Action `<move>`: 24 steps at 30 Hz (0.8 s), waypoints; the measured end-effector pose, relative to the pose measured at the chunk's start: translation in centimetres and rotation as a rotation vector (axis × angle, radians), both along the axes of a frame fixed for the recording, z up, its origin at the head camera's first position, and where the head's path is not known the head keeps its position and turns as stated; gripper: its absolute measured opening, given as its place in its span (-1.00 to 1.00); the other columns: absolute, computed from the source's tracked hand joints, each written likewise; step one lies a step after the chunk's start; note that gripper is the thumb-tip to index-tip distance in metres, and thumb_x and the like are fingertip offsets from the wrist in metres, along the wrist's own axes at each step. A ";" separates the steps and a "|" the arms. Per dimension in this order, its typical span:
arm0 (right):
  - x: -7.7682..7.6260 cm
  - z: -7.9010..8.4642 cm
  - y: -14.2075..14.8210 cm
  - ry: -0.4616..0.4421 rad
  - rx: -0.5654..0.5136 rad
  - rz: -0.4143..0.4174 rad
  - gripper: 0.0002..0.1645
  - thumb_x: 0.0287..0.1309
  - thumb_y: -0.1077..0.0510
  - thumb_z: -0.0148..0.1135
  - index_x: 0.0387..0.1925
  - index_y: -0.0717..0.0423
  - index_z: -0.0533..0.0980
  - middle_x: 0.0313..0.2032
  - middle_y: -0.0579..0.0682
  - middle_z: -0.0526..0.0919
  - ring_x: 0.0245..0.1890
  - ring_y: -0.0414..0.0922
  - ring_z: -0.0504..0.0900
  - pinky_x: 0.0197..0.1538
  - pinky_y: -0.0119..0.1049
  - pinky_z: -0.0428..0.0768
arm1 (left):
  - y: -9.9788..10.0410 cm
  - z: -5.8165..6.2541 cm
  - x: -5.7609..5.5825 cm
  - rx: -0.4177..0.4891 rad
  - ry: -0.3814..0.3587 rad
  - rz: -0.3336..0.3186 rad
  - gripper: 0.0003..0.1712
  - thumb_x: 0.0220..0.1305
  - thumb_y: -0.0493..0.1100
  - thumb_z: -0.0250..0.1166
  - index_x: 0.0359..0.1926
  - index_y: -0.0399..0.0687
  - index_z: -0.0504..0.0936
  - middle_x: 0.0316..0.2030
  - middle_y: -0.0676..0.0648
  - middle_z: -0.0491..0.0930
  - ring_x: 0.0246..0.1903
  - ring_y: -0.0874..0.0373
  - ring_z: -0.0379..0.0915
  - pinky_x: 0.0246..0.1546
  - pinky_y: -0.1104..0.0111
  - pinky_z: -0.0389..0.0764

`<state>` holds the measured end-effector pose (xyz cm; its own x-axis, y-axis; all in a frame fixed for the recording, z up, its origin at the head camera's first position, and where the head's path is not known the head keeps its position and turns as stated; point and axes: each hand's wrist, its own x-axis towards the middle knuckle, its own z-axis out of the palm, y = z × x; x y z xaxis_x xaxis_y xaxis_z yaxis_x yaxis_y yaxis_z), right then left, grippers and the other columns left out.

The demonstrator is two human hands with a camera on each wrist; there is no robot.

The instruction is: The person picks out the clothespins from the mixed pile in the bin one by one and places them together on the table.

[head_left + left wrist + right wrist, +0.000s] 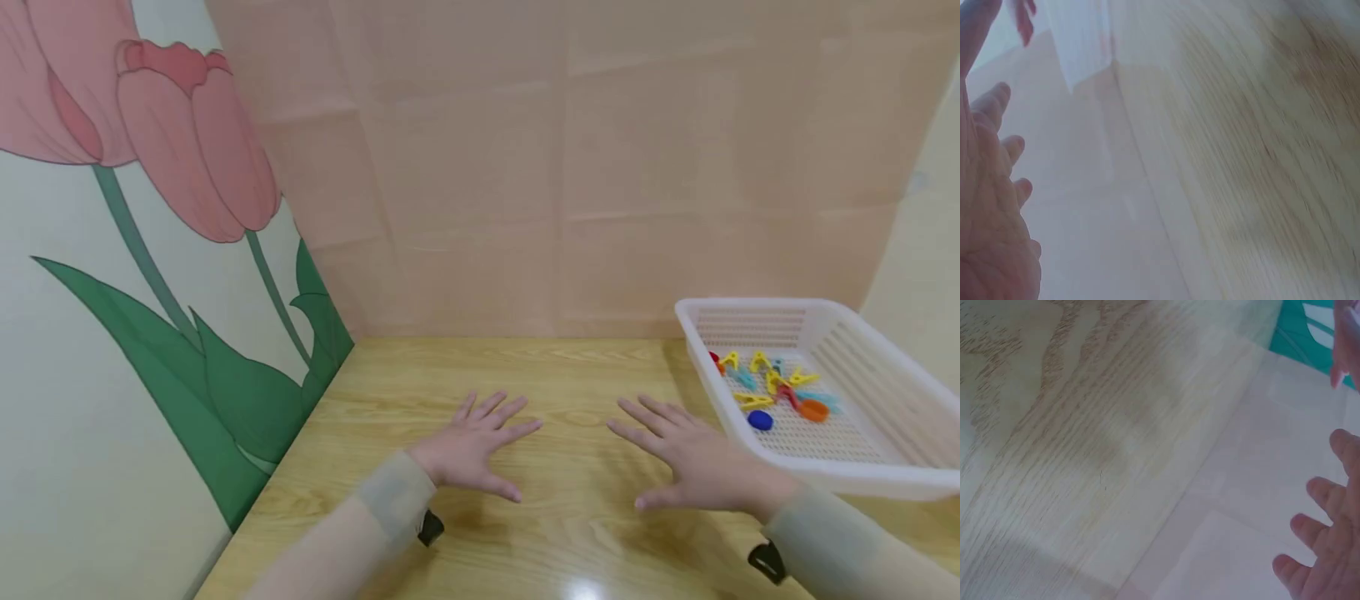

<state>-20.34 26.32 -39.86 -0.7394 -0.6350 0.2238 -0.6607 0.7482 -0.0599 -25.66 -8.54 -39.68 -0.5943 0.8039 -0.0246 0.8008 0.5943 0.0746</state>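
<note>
Both hands hover over the wooden table [570,375], palms down with fingers spread. The left hand [476,446] holds nothing; its palm and fingers [997,206] show along the edge of the left wrist view. Across from it, the right hand [701,458] is likewise bare, and its fingers [1316,534] stretch out in the right wrist view. Nearest to the right hand is a white plastic basket [735,417] with yellow clips [753,401], light blue pieces, a red piece, an orange ring-like piece [813,410] and a dark blue round piece [761,420] inside.
A pinkish-brown sheet [555,167] hangs behind the table's far edge. On the left stands a wall painted with pink tulips [195,142] and green leaves. The basket takes up the table's right side. A dark strap-like piece sits under each wrist.
</note>
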 end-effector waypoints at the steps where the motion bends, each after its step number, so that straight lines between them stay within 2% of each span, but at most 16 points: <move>1: 0.1 0.1 0.2 0.010 -0.009 -0.009 0.12 -0.09 -0.49 0.25 0.46 -0.24 0.11 0.46 0.02 0.07 0.40 0.19 0.06 0.36 0.15 0.04 | 0.3 0.0 0.0 0.014 -0.010 -0.006 0.10 0.05 0.54 0.12 0.50 0.42 -0.16 0.50 0.11 -0.42 0.46 0.01 -0.58 0.32 -0.18 -0.37; 4: 0.6 0.8 0.8 0.046 -0.041 -0.040 -0.03 0.04 -0.45 0.19 0.41 -0.13 0.24 0.35 0.05 0.31 0.27 0.16 0.33 0.12 0.17 0.39 | 1.6 -0.1 0.1 0.072 -0.039 -0.020 0.03 0.12 0.51 0.10 0.50 0.40 -0.11 0.51 0.13 -0.31 0.47 0.07 -0.52 0.36 -0.09 -0.34; 6: 1.0 1.4 1.4 0.076 -0.070 -0.066 -0.13 0.09 -0.38 0.21 0.34 -0.05 0.34 0.25 0.04 0.44 0.16 0.12 0.46 0.05 0.14 0.46 | 2.6 -0.3 0.1 0.123 -0.065 -0.029 -0.01 0.16 0.50 0.07 0.50 0.39 -0.09 0.50 0.15 -0.22 0.47 0.10 -0.46 0.38 -0.04 -0.28; 9: 1.3 1.9 2.5 0.167 -0.125 -0.089 -0.26 0.07 -0.23 0.34 0.21 0.04 0.48 0.09 0.01 0.58 -0.02 0.03 0.59 -0.07 0.06 0.53 | 4.3 -0.6 0.1 0.218 -0.134 -0.043 -0.10 0.23 0.43 0.08 0.49 0.37 -0.02 0.48 0.15 -0.07 0.47 0.14 -0.34 0.39 0.02 -0.18; 10: 1.5 2.0 2.9 0.196 -0.141 -0.093 -0.31 0.05 -0.17 0.38 0.17 0.06 0.50 0.04 0.00 0.60 -0.14 -0.06 0.62 -0.13 0.00 0.56 | 4.9 -0.7 0.1 0.244 -0.151 -0.048 -0.12 0.25 0.41 0.08 0.49 0.35 0.01 0.47 0.16 -0.03 0.46 0.15 -0.30 0.40 0.04 -0.15; 11: 1.6 2.1 3.4 0.221 -0.158 -0.099 -0.34 0.03 -0.12 0.42 0.13 0.08 0.52 0.00 0.00 0.62 -0.26 -0.14 0.61 -0.19 -0.08 0.57 | 5.6 -0.8 0.2 0.270 -0.164 -0.054 -0.14 0.26 0.38 0.09 0.48 0.31 0.05 0.46 0.16 0.01 0.46 0.16 -0.26 0.40 0.06 -0.12; 14: 1.9 2.3 5.0 0.265 -0.189 -0.153 -0.41 -0.02 -0.04 0.47 0.06 0.10 0.56 -0.07 -0.01 0.64 -0.31 -0.17 0.59 -0.26 -0.13 0.54 | 7.6 -1.2 0.4 0.324 -0.189 -0.063 -0.22 0.31 0.33 0.08 0.46 0.23 0.15 0.43 0.16 0.10 0.43 0.22 -0.15 0.39 0.15 -0.04; 16: 2.0 2.3 6.2 0.265 -0.211 -0.188 -0.44 -0.01 0.01 0.46 0.03 0.14 0.57 -0.08 0.03 0.64 -0.29 -0.11 0.59 -0.24 -0.10 0.51 | 9.0 -1.4 0.6 0.346 -0.198 -0.066 -0.26 0.33 0.29 0.08 0.44 0.19 0.20 0.41 0.17 0.14 0.41 0.25 -0.09 0.38 0.22 0.00; 18: 2.1 2.3 7.6 0.269 -0.218 -0.234 -0.46 0.01 0.02 0.45 0.02 0.17 0.57 -0.09 0.10 0.64 -0.14 0.09 0.59 -0.19 0.02 0.47 | 10.3 -1.5 0.8 0.358 -0.210 -0.061 -0.29 0.35 0.29 0.06 0.43 0.20 0.21 0.40 0.19 0.16 0.40 0.28 -0.05 0.36 0.27 0.03; 19: 2.1 2.3 8.3 0.276 -0.227 -0.255 -0.47 0.00 0.04 0.45 0.00 0.18 0.58 -0.09 0.13 0.64 -0.14 0.13 0.58 -0.19 0.02 0.45 | 11.0 -1.5 0.8 0.364 -0.220 -0.061 -0.30 0.36 0.28 0.04 0.43 0.21 0.21 0.39 0.20 0.16 0.39 0.29 -0.04 0.36 0.29 0.04; 22: 2.1 2.2 10.6 0.287 -0.266 -0.295 -0.50 -0.01 0.12 0.45 -0.03 0.27 0.58 -0.13 0.23 0.62 -0.19 0.16 0.56 -0.22 -0.15 0.43 | 12.9 -1.4 1.1 0.366 -0.234 -0.059 -0.32 0.38 0.28 0.01 0.43 0.23 0.21 0.39 0.22 0.14 0.38 0.31 -0.02 0.35 0.33 0.06; 24: 2.1 2.2 12.1 0.277 -0.268 -0.349 -0.53 0.03 0.12 0.43 -0.06 0.31 0.57 -0.15 0.29 0.61 -0.28 0.08 0.56 -0.34 -0.26 0.43 | 14.1 -1.3 1.2 0.362 -0.234 -0.066 -0.33 0.39 0.28 0.00 0.44 0.24 0.19 0.40 0.23 0.12 0.38 0.32 -0.04 0.34 0.34 0.05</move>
